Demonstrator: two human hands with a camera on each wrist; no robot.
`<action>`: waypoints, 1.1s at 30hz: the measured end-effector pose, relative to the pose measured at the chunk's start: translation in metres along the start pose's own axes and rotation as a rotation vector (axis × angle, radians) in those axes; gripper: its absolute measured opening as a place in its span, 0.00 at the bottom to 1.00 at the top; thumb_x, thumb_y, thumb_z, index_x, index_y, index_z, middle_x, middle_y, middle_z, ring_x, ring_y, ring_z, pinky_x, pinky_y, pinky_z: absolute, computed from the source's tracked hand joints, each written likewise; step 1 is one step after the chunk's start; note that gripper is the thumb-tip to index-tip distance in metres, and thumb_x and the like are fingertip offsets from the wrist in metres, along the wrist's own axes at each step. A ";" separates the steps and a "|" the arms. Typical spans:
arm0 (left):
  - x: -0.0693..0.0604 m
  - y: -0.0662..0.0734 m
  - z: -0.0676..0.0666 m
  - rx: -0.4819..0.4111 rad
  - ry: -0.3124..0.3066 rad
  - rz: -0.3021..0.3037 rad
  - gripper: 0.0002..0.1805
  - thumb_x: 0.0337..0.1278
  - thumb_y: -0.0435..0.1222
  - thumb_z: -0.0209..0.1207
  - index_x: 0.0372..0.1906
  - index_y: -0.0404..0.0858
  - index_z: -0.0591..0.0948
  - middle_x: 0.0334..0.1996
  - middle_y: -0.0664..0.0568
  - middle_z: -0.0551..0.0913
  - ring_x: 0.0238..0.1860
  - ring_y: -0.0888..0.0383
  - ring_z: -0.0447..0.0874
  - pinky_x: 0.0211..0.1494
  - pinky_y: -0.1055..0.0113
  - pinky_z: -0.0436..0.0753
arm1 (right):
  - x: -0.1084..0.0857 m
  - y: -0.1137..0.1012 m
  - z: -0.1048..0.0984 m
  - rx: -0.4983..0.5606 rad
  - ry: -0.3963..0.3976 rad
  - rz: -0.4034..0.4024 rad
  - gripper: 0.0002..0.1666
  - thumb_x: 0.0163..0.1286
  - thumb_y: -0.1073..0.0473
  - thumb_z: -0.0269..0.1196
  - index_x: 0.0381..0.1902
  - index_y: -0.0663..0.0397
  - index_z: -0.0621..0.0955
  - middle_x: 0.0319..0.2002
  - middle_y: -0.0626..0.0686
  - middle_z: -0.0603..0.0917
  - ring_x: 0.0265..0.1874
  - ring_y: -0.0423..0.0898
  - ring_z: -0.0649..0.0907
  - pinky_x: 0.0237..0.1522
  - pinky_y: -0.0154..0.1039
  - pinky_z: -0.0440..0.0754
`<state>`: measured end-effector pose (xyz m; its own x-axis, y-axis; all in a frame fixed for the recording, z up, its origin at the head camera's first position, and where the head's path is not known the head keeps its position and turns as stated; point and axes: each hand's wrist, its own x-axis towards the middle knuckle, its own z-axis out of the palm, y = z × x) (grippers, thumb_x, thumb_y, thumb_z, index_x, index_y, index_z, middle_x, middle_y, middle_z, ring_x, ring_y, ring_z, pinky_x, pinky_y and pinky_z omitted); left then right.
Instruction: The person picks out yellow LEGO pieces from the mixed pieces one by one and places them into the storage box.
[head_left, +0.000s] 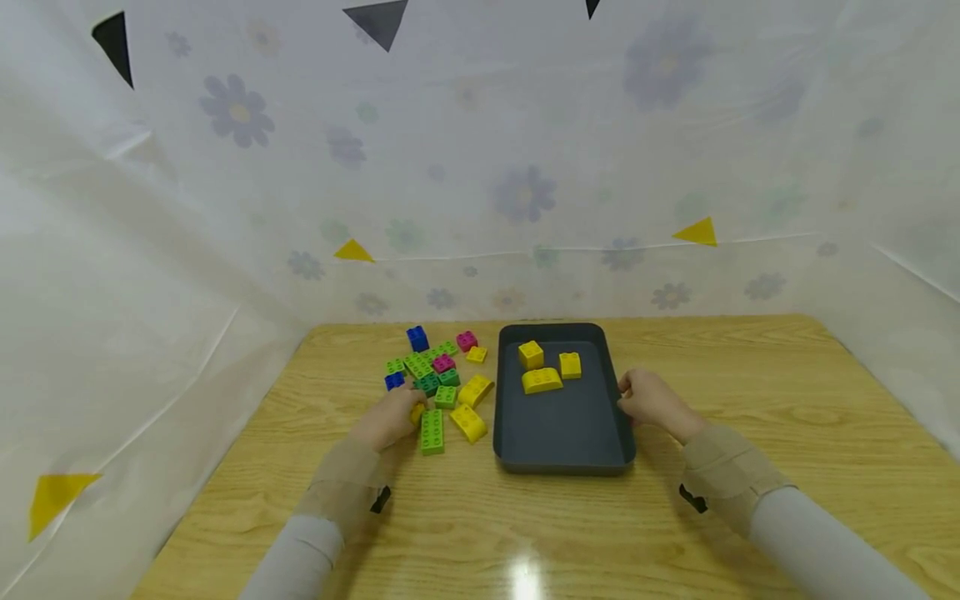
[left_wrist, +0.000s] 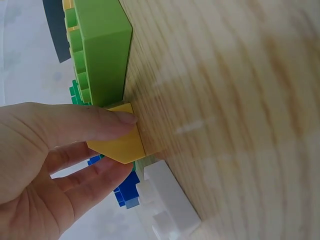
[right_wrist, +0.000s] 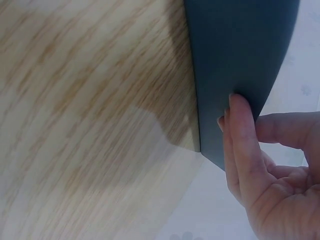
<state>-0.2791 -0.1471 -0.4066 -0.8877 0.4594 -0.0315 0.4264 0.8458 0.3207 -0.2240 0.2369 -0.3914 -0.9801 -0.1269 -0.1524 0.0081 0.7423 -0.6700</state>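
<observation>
Thumb and fingers of the left hand (head_left: 387, 419) pinch a yellow brick (left_wrist: 122, 142), which rests at the table surface beside a long light green brick (head_left: 432, 432). The right hand (head_left: 651, 403) is at the right side of the dark tray (head_left: 562, 442); in the right wrist view its fingers lie against the tray's outer wall (right_wrist: 235, 60) and the thumb is at the rim. Inside the tray are a yellow cube-like brick (head_left: 531, 356), a small yellow brick (head_left: 570, 365) and a curved yellow brick (head_left: 542, 381).
Left of the tray lie two curved yellow bricks (head_left: 476, 390), (head_left: 468, 423) and a small yellow one (head_left: 476, 354), with several green, pink (head_left: 467, 340) and blue bricks (head_left: 417, 337). A white brick (left_wrist: 172, 200) is near the left hand. Patterned sheeting (head_left: 480, 183) surrounds the wooden table (head_left: 480, 517).
</observation>
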 end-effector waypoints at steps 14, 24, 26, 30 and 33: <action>0.000 0.004 -0.007 0.064 -0.012 -0.040 0.16 0.43 0.19 0.61 0.41 0.33 0.82 0.43 0.40 0.79 0.49 0.44 0.75 0.52 0.55 0.76 | -0.003 -0.003 -0.002 -0.027 0.008 -0.002 0.18 0.62 0.72 0.51 0.47 0.82 0.67 0.34 0.69 0.75 0.22 0.48 0.79 0.29 0.44 0.81; 0.005 0.014 -0.024 0.030 -0.027 -0.145 0.20 0.41 0.16 0.58 0.43 0.31 0.81 0.43 0.42 0.80 0.45 0.49 0.77 0.43 0.60 0.80 | -0.002 -0.002 0.000 -0.024 0.004 -0.002 0.18 0.62 0.73 0.51 0.47 0.83 0.66 0.35 0.71 0.75 0.23 0.49 0.79 0.28 0.44 0.81; 0.009 0.018 -0.028 0.040 -0.024 -0.148 0.20 0.41 0.16 0.59 0.44 0.31 0.80 0.43 0.42 0.80 0.42 0.50 0.77 0.40 0.61 0.79 | -0.002 -0.002 0.000 -0.018 0.002 0.002 0.18 0.62 0.73 0.51 0.47 0.83 0.66 0.35 0.71 0.74 0.23 0.49 0.80 0.28 0.44 0.82; 0.019 0.027 -0.034 0.064 -0.035 -0.173 0.21 0.44 0.17 0.58 0.48 0.31 0.79 0.45 0.41 0.79 0.42 0.51 0.76 0.40 0.63 0.79 | -0.002 -0.002 -0.001 -0.010 -0.001 0.007 0.18 0.62 0.73 0.51 0.47 0.84 0.66 0.36 0.72 0.74 0.24 0.50 0.80 0.29 0.44 0.82; 0.028 0.034 -0.038 0.086 -0.044 -0.171 0.21 0.47 0.18 0.58 0.50 0.31 0.78 0.46 0.41 0.79 0.45 0.50 0.77 0.43 0.61 0.80 | -0.002 -0.003 -0.001 -0.006 -0.002 0.005 0.18 0.62 0.73 0.51 0.48 0.84 0.66 0.36 0.72 0.74 0.24 0.50 0.80 0.29 0.44 0.82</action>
<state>-0.2964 -0.1155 -0.3605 -0.9409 0.3168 -0.1201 0.2851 0.9318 0.2247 -0.2220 0.2356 -0.3884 -0.9796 -0.1249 -0.1574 0.0115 0.7471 -0.6646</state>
